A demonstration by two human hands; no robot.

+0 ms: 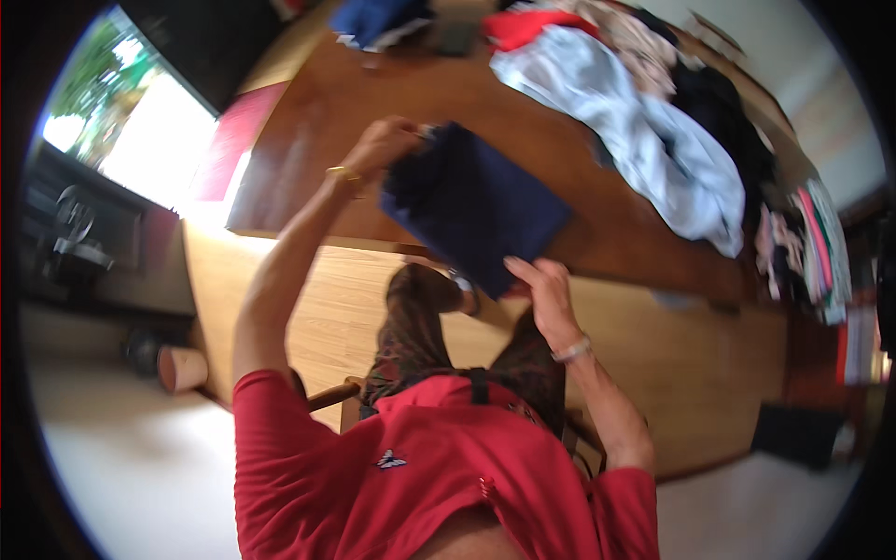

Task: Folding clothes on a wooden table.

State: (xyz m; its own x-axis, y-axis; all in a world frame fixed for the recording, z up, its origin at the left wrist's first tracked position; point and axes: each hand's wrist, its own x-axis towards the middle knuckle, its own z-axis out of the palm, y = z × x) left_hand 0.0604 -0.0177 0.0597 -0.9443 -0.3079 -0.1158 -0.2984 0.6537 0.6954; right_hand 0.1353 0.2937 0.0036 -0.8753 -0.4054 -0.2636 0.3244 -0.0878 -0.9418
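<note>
A navy blue piece of cloth point(476, 199), folded into a rough rectangle, is stretched between my two hands over the near edge of the wooden table point(336, 105). My left hand point(388, 143) grips its upper left corner, where the fabric looks bunched and a bit of something whitish shows. At the lower right corner, my right hand point(542, 287) pinches the cloth, thumb on top and fingers beneath. That corner hangs past the table edge, above my knees. Blur hides what kind of garment it is.
On the table's right side lie a crumpled light blue garment point(616, 112), a red cloth point(535, 29) and black clothing point(724, 126). A blue folded pile point(381, 21) sits at the far edge. Stacked clothes point(812, 245) stand at far right. A chair's armrest point(334, 395) is beside me.
</note>
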